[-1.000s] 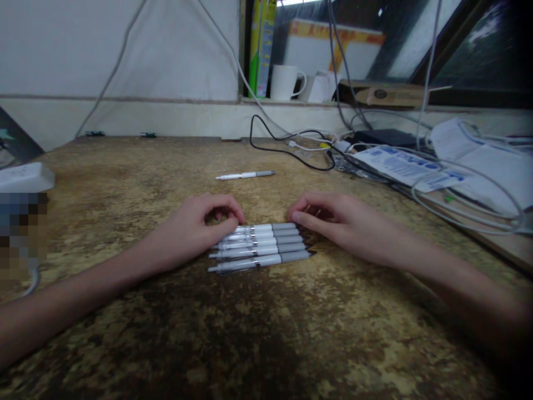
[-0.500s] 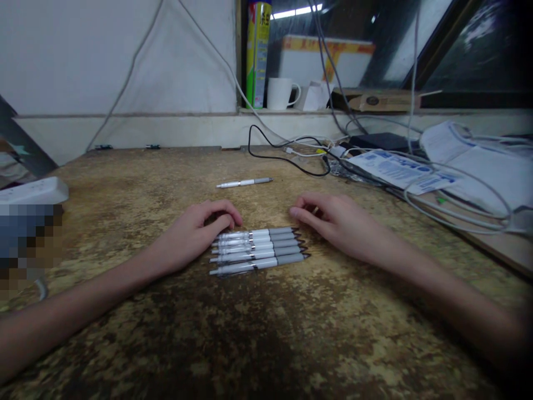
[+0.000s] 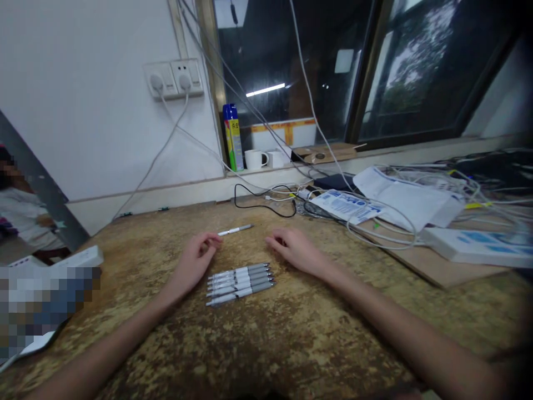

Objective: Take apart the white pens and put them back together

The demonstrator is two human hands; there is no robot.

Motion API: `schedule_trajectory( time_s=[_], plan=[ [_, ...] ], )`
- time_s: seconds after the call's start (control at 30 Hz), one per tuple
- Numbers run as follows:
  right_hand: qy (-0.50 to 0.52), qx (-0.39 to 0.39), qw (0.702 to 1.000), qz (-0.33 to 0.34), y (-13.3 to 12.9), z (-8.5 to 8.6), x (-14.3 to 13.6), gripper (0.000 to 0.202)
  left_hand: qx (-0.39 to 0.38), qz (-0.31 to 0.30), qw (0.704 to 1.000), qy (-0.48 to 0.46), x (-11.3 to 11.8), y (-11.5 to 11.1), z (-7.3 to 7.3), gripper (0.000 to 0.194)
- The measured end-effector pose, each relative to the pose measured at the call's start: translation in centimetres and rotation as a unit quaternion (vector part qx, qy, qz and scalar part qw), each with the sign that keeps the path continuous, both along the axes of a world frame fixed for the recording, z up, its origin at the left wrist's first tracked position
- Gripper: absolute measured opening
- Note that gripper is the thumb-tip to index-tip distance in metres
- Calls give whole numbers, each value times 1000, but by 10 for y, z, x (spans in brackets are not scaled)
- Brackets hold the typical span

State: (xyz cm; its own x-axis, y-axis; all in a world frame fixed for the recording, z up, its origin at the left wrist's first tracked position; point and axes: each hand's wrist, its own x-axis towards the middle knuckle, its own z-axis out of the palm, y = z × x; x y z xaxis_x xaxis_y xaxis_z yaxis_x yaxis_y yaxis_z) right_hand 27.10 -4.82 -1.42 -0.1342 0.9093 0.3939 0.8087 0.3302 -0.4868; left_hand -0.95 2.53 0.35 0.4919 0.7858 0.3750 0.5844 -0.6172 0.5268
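Several white pens with grey grips lie side by side in a row (image 3: 239, 284) on the worn wooden table, their tips pointing right. Beyond the row lies a single pen (image 3: 235, 229) of the same kind. My left hand (image 3: 197, 258) is at the near left end of this single pen, its fingers loosely bent and thumb apart; whether it touches the pen I cannot tell. Over to the right, my right hand (image 3: 295, 251) hovers or rests beyond the row's tip end, fingers curled loosely with a gap to the thumb and nothing visible in them.
Cables, papers (image 3: 347, 205) and a white power strip (image 3: 478, 247) crowd the right side on a board. A black cable (image 3: 266, 212) loops at the back. On the sill stand a spray can (image 3: 233, 138) and a white mug (image 3: 255, 159). Another person (image 3: 27, 214) is at far left.
The view has tilted up and swung right, showing more wall and window. Both hands have moved forward past the row of pens, the left one close to the single pen. The pens lie as before.
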Motion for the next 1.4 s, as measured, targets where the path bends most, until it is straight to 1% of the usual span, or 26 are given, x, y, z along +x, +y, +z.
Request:
schedule_trajectory(
  time_s=[0.07,0.13,0.17,0.2,0.27,0.3,0.37,0.43,0.47,0.53,0.57,0.63,0.7,0.77,0.87,0.93,1.0,1.1,1.2,1.27,1.37,1.4],
  plan=[
    [23,9,1000,5,1,0,-1,27,85,7,994,71,9,16,2,22],
    [42,17,999,16,2,-2,-1,19,141,16,978,151,21,34,1,23],
    [46,23,998,20,2,-3,-1,17,150,16,969,194,28,42,0,23],
    [46,29,998,23,3,-4,0,16,147,12,966,213,35,49,-1,20],
    [37,38,998,22,3,-7,1,14,144,11,963,228,47,55,-2,18],
    [29,45,998,15,3,-7,1,14,147,12,962,232,51,55,-1,20],
    [4,79,997,-12,2,-6,-1,16,163,10,959,233,52,45,4,25],
    [-39,138,989,-42,1,0,-9,23,189,-3,954,233,47,27,12,27],
    [-68,165,983,-42,2,4,-14,28,220,-18,944,244,42,16,17,29],
    [-122,175,977,5,6,13,-29,33,262,-34,929,260,30,-5,25,31],
    [-143,159,976,36,10,17,-37,35,275,-28,924,265,25,-15,28,32],
    [-158,125,977,74,18,22,-52,38,296,7,917,267,14,-28,30,33],
    [-167,116,974,97,26,22,-64,33,294,28,914,279,6,-35,28,32],
    [-175,110,973,100,31,19,-71,27,283,29,912,297,3,-37,22,30],
    [-190,96,972,101,29,11,-71,21,236,35,926,293,3,-34,11,25],
    [-196,100,970,107,25,7,-66,19,204,45,934,291,6,-33,6,26],
    [-179,108,972,106,21,3,-61,20,200,39,933,296,9,-34,3,29],
    [-102,107,982,121,17,-1,-54,20,223,9,930,291,9,-36,1,33],
    [-18,68,987,144,16,-4,-51,25,227,-15,934,275,8,-39,-1,35],
    [18,50,987,153,16,-5,-51,26,225,-17,939,260,7,-41,-1,34],
    [60,77,982,162,15,-4,-52,14,219,-18,945,242,7,-43,0,34],
    [73,81,981,162,15,-4,-52,17,216,-21,947,237,7,-44,0,35]
  ],
)
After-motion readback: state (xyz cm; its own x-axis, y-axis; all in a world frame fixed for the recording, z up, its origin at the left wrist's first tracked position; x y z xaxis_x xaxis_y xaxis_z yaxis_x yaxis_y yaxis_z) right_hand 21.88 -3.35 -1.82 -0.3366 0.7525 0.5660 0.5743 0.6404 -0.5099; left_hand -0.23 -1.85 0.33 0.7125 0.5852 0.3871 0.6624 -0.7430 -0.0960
